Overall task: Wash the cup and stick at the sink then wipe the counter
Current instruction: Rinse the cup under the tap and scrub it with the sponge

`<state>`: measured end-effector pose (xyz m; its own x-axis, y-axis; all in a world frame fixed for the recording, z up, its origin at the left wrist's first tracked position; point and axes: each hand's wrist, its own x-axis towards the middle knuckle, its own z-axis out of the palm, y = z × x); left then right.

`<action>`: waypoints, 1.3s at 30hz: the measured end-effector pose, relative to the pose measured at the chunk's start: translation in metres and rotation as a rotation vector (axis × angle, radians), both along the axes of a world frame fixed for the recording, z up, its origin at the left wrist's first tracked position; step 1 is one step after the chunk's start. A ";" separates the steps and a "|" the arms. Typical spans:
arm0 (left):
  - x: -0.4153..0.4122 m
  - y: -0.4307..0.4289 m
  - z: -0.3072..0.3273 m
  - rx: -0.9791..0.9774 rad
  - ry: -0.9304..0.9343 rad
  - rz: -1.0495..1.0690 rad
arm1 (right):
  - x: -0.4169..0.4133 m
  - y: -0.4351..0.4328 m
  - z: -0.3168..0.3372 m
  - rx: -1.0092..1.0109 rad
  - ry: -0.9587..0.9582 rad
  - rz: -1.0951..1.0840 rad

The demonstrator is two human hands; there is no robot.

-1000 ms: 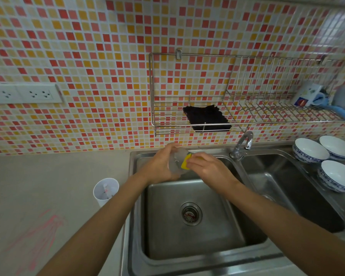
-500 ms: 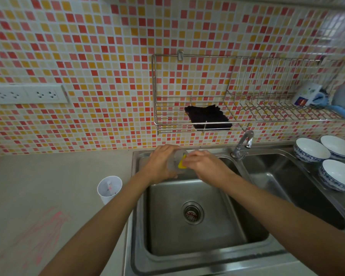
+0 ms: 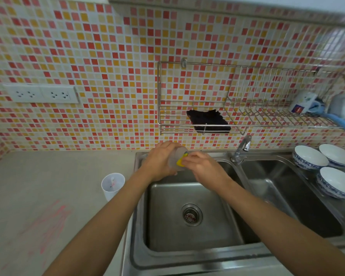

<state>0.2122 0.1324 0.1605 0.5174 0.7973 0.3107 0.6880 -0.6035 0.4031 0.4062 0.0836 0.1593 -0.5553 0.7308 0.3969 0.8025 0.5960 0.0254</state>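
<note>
Cup point(image 3: 176, 159) lies sideways mid-frame, gripped by left hand point(image 3: 159, 162); right hand point(image 3: 203, 168) pinches yellow sponge point(image 3: 180, 161) at its mouth.

Red, orange and cream mosaic tiles cover the wall point(image 3: 108, 46), which carries 2 white sockets point(image 3: 41, 94). A wire rack point(image 3: 255, 114) hangs beside them.

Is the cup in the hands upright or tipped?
Tipped: the cup lies sideways in the left hand, mouth toward the yellow sponge in the right hand.
</note>
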 end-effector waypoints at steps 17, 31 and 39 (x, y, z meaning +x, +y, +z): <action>-0.006 0.007 -0.014 -0.190 0.024 0.191 | 0.014 0.024 0.053 -0.024 0.712 -0.268; 0.010 0.013 -0.027 -0.264 -0.049 0.264 | -0.028 0.161 0.081 -0.365 0.407 -0.381; 0.014 0.011 -0.041 -0.329 -0.008 0.334 | -0.026 0.179 0.065 -0.387 0.425 -0.413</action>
<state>0.2266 0.1435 0.1197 0.2141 0.9767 0.0159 0.8190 -0.1884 0.5420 0.3801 0.2621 0.2246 -0.0567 0.9807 0.1871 0.8586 0.1436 -0.4922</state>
